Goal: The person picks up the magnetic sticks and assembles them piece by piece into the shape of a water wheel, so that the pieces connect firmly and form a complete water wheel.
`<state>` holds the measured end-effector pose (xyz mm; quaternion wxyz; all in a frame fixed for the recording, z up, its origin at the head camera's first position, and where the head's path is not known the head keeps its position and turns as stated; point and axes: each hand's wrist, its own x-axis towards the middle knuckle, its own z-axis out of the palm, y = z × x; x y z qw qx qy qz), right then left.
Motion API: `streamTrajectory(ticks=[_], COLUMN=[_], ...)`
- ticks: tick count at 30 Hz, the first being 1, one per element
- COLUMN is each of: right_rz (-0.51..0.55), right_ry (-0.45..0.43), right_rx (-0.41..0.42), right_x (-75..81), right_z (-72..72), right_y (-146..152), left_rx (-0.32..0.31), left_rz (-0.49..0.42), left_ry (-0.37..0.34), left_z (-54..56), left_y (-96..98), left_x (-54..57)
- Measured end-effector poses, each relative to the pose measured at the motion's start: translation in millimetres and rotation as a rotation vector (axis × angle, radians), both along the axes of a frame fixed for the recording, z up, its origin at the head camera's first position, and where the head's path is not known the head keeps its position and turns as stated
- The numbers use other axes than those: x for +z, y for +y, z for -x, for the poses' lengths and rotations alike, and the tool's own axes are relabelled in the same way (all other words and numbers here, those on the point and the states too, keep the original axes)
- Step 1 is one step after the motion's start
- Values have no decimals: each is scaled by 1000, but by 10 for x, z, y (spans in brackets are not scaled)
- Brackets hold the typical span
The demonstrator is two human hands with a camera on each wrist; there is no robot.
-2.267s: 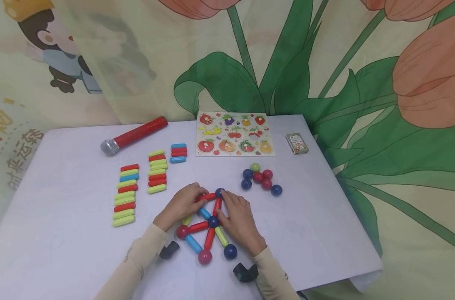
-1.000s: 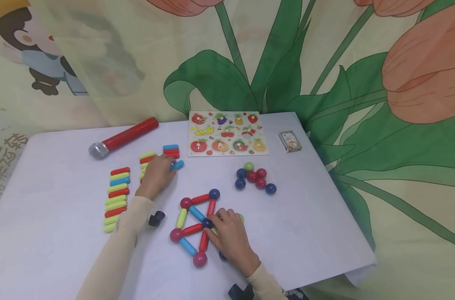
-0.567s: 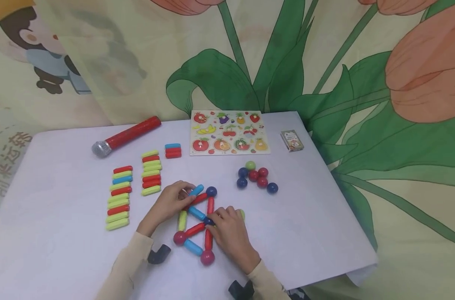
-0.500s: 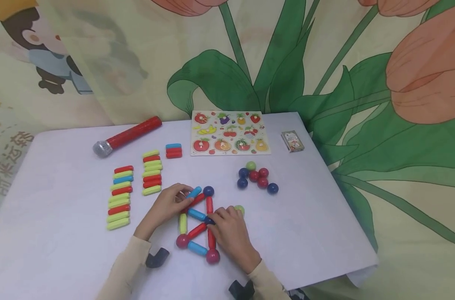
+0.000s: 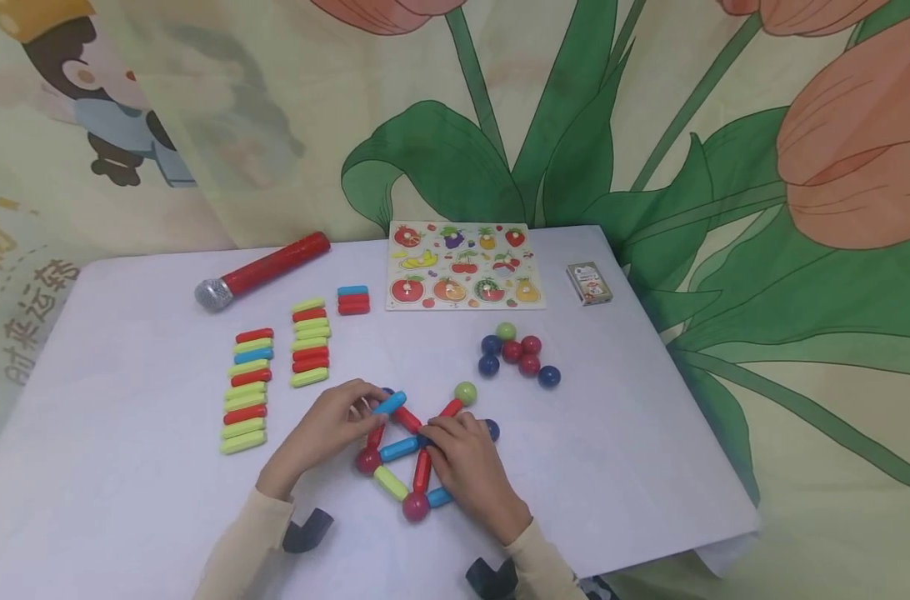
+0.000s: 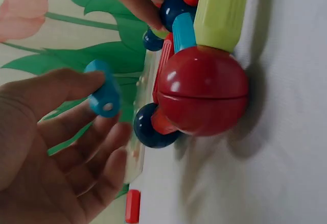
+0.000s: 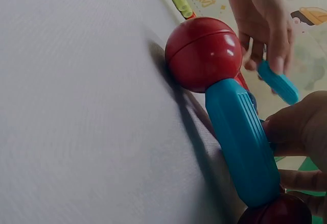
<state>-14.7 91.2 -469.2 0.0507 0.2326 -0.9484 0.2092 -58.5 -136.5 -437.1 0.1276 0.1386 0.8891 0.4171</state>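
Note:
My left hand (image 5: pixel 333 423) pinches a blue magnetic rod (image 5: pixel 390 402) between thumb and fingers, raised over the left edge of a wheel-shaped build of magnetic rods and balls. In the left wrist view the rod (image 6: pixel 104 92) points one end toward the camera. My right hand (image 5: pixel 472 468) grips the dark blue ball (image 5: pixel 422 440) at the build's centre, mostly hidden under its fingers. Around the rim are a red ball (image 5: pixel 368 461), a second red ball (image 5: pixel 415 507), a green ball (image 5: pixel 465 393) and a blue ball (image 5: pixel 492 430). The right hand covers the build's lower right part.
Loose rods lie in a long column (image 5: pixel 245 392), a shorter column (image 5: pixel 310 343) and a small stack (image 5: pixel 353 300) at left. Loose balls (image 5: pixel 528 365) cluster behind the right hand. A red microphone (image 5: pixel 275 265), fruit puzzle board (image 5: pixel 466 267) and small box (image 5: pixel 589 283) line the back.
My left hand has taken a blue rod from the small stack and brought it to the build. My right hand has moved onto the centre ball, and the build has turned counterclockwise.

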Motion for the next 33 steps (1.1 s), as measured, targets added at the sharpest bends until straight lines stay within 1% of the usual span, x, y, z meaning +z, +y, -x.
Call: streamTrajectory(ticks=[3, 5, 8, 11, 15, 18, 20, 24, 27, 30, 33], right_rz=[-4, -7, -14, -14, -5, -1, 0, 31, 80, 105, 84], right_ry=[-9, -13, -14, -11, 1, 4, -1, -27, -21, 11, 11], right_rx=[9, 15, 19, 18, 19, 18, 18, 9, -51, -167, -266], right_x=[1, -7, -18, -27, -37, -42, -42, -29, -8, 10, 33], right_z=[5, 7, 11, 15, 21, 23, 23, 24, 53, 120, 194], right_y=[20, 24, 26, 28, 28, 27, 26, 39, 75, 134, 199], left_rx=[41, 49, 28, 2, -29, -37, -34, -19, -8, 9, 24], left_rz=[25, 53, 106, 147, 204, 236, 240, 215, 188, 174, 174], left_ry=[60, 69, 68, 72, 92, 91, 86, 72, 53, 30, 18], left_z=[126, 207, 308, 369, 398, 398, 391, 377, 362, 347, 328], left_y=[112, 180, 275, 353, 414, 419, 403, 367, 345, 323, 298], left_x=[11, -16, -78, -125, -171, -206, -220, -233, -235, -242, -248])
